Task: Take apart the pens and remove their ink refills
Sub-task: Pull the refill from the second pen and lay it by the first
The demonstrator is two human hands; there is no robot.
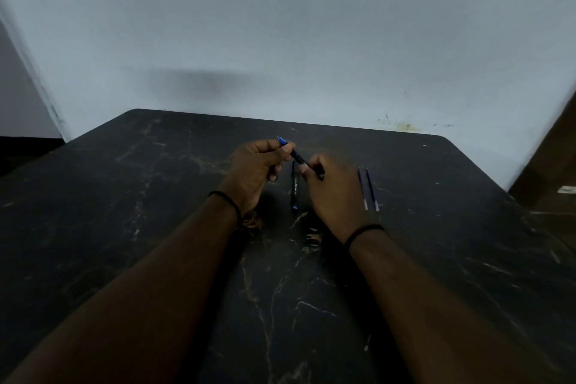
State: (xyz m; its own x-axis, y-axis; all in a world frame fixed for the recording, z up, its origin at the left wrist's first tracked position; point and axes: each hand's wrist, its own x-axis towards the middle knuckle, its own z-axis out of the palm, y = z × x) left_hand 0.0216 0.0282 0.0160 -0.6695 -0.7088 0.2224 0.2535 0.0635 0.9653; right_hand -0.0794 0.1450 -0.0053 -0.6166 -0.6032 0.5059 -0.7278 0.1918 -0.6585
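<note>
Both hands hold one black pen [298, 158] with a blue tip above the dark marbled table [156, 196]. My left hand [255, 170] pinches its blue tip end, which points up and left. My right hand [333, 190] grips the barrel's other end. A second black pen [294, 193] with a blue end lies on the table between my hands, pointing away from me. Two thin ink refills [367, 188] lie side by side on the table just right of my right hand.
A pale wall [280, 40] stands right behind the table's far edge. A brown surface [551, 171] borders the table at the right. Black bands circle both wrists.
</note>
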